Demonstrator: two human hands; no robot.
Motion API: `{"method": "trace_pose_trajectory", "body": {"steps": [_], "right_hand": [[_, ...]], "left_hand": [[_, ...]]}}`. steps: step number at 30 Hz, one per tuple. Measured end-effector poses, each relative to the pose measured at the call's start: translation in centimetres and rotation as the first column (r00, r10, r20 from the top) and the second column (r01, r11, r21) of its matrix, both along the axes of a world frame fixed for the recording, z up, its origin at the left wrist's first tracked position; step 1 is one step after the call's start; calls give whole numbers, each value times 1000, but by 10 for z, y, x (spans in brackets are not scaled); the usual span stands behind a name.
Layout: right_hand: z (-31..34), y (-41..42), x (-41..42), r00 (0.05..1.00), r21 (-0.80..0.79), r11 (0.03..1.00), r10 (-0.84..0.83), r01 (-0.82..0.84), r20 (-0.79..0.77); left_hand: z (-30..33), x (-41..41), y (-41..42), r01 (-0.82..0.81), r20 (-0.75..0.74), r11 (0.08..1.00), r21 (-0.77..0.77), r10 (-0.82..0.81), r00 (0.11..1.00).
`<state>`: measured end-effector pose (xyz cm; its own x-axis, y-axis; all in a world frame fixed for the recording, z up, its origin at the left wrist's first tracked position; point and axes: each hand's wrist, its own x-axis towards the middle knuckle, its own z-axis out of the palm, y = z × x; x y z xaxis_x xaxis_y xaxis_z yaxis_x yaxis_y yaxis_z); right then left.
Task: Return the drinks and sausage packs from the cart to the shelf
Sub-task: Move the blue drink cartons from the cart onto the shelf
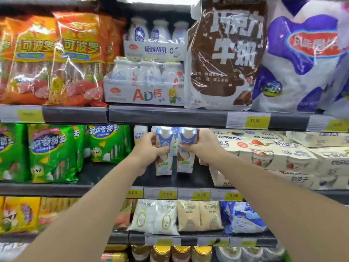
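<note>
Two blue-and-white drink cartons with white caps stand side by side on the middle shelf (188, 183). My left hand (149, 150) grips the left carton (164, 165) from its left side. My right hand (200, 143) grips the right carton (186, 161) from its right side. Both cartons are upright and their bases rest on or just above the shelf board. Green sausage packs (51, 152) hang on the same shelf to the left, and orange sausage packs (56, 59) fill the shelf above. The cart is out of view.
White yoghurt multipacks (273, 154) are stacked right of the cartons. A similar carton (140, 134) stands behind, at the back left. Above are bottled milk packs (147, 82) and a brown bag (224, 53). Pouches (177, 216) and jars (181, 253) fill the lower shelves.
</note>
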<state>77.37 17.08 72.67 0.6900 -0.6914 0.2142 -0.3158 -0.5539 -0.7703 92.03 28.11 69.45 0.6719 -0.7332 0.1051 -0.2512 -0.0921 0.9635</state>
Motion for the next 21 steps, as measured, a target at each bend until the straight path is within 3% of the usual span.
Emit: {"method": "trace_pose_trajectory", "body": {"steps": [4, 9, 12, 16, 21], "right_hand": [[-11, -13, 19, 993, -45, 993, -111, 110, -32], [-18, -14, 22, 982, 27, 982, -186, 186, 19], [-34, -3, 17, 985, 33, 986, -165, 163, 52], [-61, 8, 17, 974, 81, 970, -225, 227, -32], [-68, 7, 25, 933, -49, 938, -345, 342, -100]], "left_hand": [[-8, 13, -17, -28, 59, 1000, -5, 28, 998], [-17, 15, -22, -58, 189, 998, -34, 63, 980], [-28, 13, -20, -37, 219, 997, 61, 23, 975], [-41, 16, -20, -90, 308, 979, 182, 30, 951], [-42, 16, -29, -104, 359, 977, 184, 31, 933]]}}
